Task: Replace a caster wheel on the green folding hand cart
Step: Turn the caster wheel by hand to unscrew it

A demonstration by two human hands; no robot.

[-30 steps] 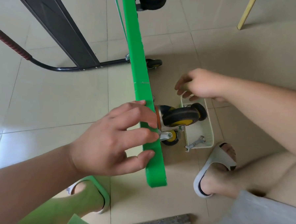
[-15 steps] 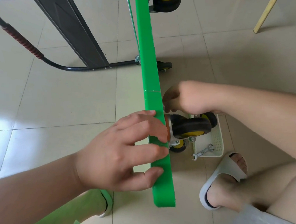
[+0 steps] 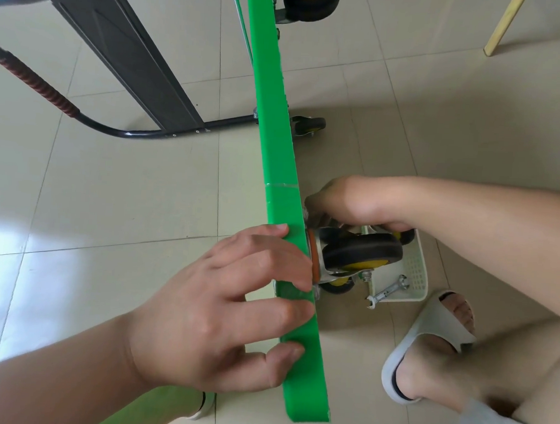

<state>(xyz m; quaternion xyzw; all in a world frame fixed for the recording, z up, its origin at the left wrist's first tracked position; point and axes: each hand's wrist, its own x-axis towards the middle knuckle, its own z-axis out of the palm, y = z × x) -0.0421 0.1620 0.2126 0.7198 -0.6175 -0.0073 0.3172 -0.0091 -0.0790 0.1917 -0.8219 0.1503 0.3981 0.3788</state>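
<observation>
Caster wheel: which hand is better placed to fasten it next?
Probably the right hand: its fingers are at the caster wheel's mounting plate, while the left hand steadies the green cart.

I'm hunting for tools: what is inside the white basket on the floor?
The white basket holds a small wrench poking over its rim and part of a black wheel. The mounted caster and right hand cover the rest.

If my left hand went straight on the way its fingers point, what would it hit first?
Probably the metal bracket of the caster wheel: the left hand lies across the green cart edge, fingertips almost at it. Depth is unclear.
</observation>
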